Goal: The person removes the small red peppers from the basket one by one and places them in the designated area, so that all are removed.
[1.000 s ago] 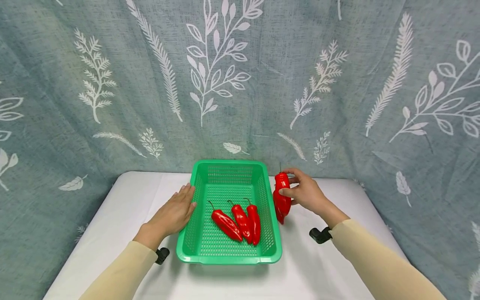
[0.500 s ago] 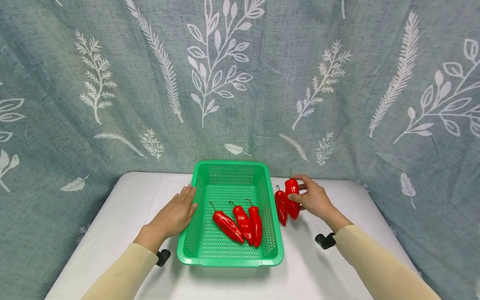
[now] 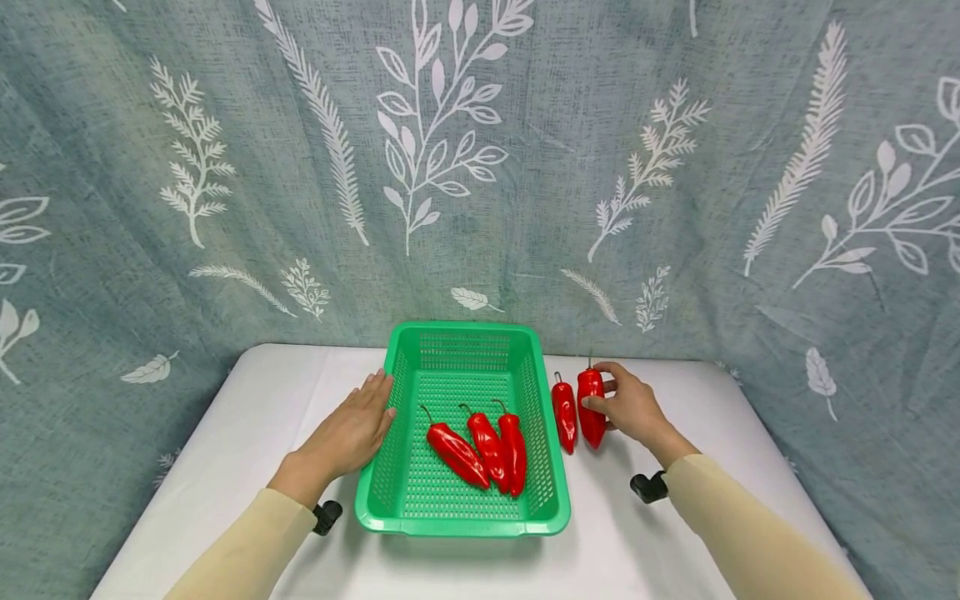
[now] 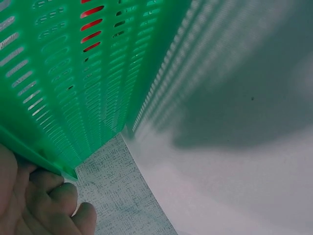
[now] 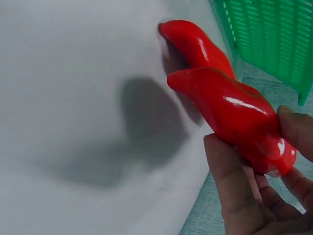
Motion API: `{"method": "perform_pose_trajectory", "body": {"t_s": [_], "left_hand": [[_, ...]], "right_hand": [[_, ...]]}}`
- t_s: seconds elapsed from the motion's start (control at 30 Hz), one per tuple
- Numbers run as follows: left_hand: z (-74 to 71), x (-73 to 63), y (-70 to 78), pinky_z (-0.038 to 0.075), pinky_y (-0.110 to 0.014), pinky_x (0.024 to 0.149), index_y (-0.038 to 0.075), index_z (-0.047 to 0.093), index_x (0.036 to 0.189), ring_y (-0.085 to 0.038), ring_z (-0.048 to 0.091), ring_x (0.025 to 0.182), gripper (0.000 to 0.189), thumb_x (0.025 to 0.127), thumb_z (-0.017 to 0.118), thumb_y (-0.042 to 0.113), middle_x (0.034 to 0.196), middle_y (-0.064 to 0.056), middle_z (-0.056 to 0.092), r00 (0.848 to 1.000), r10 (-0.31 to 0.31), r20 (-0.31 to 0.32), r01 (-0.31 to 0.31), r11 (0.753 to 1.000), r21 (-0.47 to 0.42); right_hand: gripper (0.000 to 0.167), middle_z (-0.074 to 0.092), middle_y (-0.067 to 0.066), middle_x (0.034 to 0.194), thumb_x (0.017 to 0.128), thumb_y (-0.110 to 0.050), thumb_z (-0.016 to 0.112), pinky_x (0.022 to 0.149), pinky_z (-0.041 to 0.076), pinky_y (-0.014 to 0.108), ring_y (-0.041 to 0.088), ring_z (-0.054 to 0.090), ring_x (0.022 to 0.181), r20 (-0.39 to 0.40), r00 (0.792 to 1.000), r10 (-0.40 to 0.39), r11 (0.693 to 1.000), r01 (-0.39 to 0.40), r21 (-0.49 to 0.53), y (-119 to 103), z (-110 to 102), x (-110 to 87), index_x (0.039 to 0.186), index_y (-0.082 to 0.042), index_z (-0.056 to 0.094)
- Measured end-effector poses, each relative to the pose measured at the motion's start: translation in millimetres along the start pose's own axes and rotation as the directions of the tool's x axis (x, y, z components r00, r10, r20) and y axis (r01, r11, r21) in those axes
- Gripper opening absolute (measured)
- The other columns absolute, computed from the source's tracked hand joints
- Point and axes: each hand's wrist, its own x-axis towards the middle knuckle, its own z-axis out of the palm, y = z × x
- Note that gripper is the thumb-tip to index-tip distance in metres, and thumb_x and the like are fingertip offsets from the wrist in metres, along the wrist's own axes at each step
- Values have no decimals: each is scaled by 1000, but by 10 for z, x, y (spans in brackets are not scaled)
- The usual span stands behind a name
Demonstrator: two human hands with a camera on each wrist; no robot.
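Note:
A green perforated plastic basket (image 3: 465, 527) stands on the white table, with three red peppers (image 3: 491, 450) lying inside. My left hand (image 3: 347, 429) rests against the basket's left rim, fingers straight; the left wrist view shows its fingers (image 4: 63, 196) beside the rim. To the right of the basket my right hand (image 3: 628, 405) pinches a red pepper (image 3: 591, 421) between thumb and fingers, stem pointing away. In the right wrist view this held pepper (image 5: 234, 110) hangs over the tabletop above its shadow. Another red pepper (image 3: 565, 417) lies on the table between it and the basket.
The white-covered table (image 3: 660, 533) extends to both sides and in front of the basket. Behind it hangs a grey-green curtain (image 3: 480, 167) with white leaf prints, close to the table's back edge.
My right hand has carried its pepper to the right and lowered it, away from the basket, uncovering the other pepper on the table. My left hand has stayed at the rim.

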Motion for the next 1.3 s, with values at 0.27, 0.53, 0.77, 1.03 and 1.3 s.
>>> {"method": "perform_pose_trajectory", "body": {"t_s": [0.27,0.53,0.77,1.03,1.3], "left_hand": [[13,2,-16,26,-59,130,-11,25,162,-44,23,159,61,115,43,23,170,-29,24,1000,5,-4,-5,1000,2],[15,10,-23,26,-59,130,-11,25,162,-43,22,160,62,115,44,24,170,-29,24,1000,0,-10,0,1000,1],[21,6,-14,25,-58,130,-11,25,162,-43,23,160,62,115,44,24,171,-29,23,1000,-5,-13,5,1000,-5],[0,-5,-2,27,-59,129,-13,26,161,-45,26,158,61,114,44,22,169,-31,25,999,14,-29,-15,1000,-15],[23,-3,-27,27,-59,129,-11,25,162,-44,25,159,62,115,43,24,170,-30,24,1000,5,-22,-5,1000,-16]], "right_hand": [[69,60,31,130,97,-16,76,68,68,39,35,72,99,-2,1000,25,1000,-25,-16,87,78,45,156,-4,43],[68,59,30,131,96,-14,76,67,67,39,34,71,98,10,999,53,998,-53,-21,130,128,89,155,-4,43],[68,59,31,132,97,-13,76,66,67,38,34,71,98,24,998,56,998,-55,-41,160,138,120,155,-1,43],[65,60,31,129,97,-14,75,66,65,34,29,69,92,15,998,61,995,-60,-82,171,149,171,153,2,46],[62,64,30,128,97,-17,76,69,62,32,30,69,97,-3,998,69,990,-69,-126,213,208,184,149,3,50]]}}
